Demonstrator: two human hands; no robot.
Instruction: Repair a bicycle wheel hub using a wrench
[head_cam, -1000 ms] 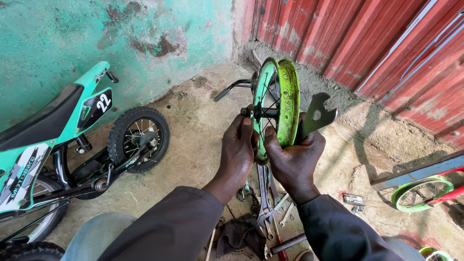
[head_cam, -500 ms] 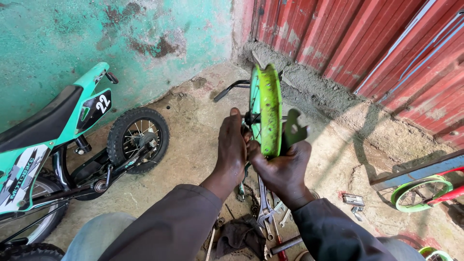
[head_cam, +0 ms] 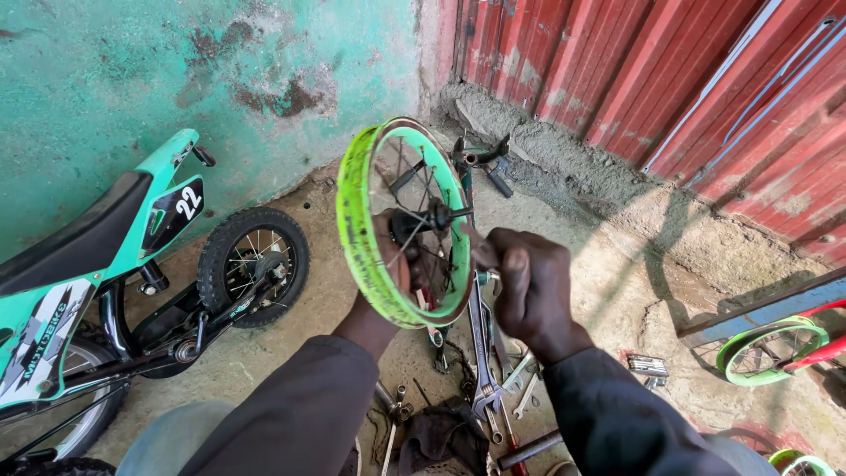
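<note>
A small bright green wheel rim (head_cam: pixel 361 238) with thin spokes and a dark hub (head_cam: pixel 419 225) is held up in front of me, tilted. My left hand (head_cam: pixel 388 264) reaches through from behind and grips it near the hub, mostly hidden by the rim. To the right of the rim, my right hand (head_cam: pixel 524 286) is closed on a small metal part at the axle end; the part is largely hidden in the fist. Below the wheel lies an upturned bicycle frame (head_cam: pixel 480 335).
A teal child's motorbike-style bicycle (head_cam: pixel 115 264) with a black tyre (head_cam: pixel 254 264) leans against the green wall at left. Wrenches and loose tools (head_cam: pixel 520 392) lie on the concrete. Red corrugated sheeting (head_cam: pixel 661 79) closes the right. Another green wheel (head_cam: pixel 767 348) sits at far right.
The rim has swung from edge-on to show its open spoked side and moved left. My right hand has come off the rim's right side to the axle end.
</note>
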